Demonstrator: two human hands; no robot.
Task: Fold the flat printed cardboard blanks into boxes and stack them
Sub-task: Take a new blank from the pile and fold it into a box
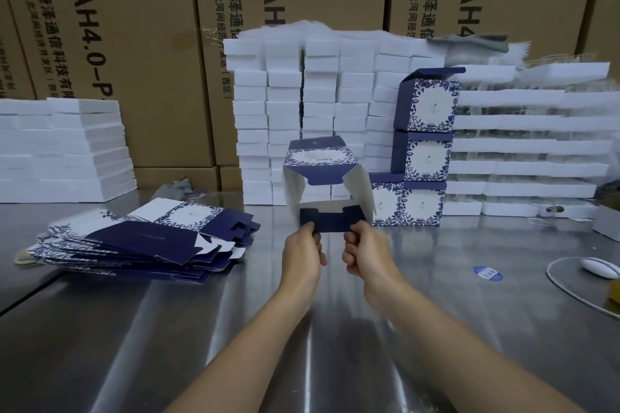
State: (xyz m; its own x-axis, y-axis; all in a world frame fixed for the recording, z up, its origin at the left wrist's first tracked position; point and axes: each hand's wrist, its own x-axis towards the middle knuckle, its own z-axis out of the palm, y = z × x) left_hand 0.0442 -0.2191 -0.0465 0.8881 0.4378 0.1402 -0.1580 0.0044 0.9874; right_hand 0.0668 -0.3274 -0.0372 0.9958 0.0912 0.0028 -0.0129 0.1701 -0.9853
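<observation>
Above the surface (335, 329), left hand (302, 253) and right hand (364, 253) both pinch a flap (330, 220) of the half-folded box (323, 161).

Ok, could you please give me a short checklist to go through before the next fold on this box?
1. Grip: left hand and right hand both pinch the dark blue flap: ok.
2. Half-formed box opened out, side walls apart: ok.
3. Near end closed: flaps untucked, inside showing: not ok.
4. Supply: pile of flat blanks lies on the steel table to the left: ok.
5. Finished boxes stacked to the right, top one's lid open; whether the stack is steady: cannot tell.
</observation>
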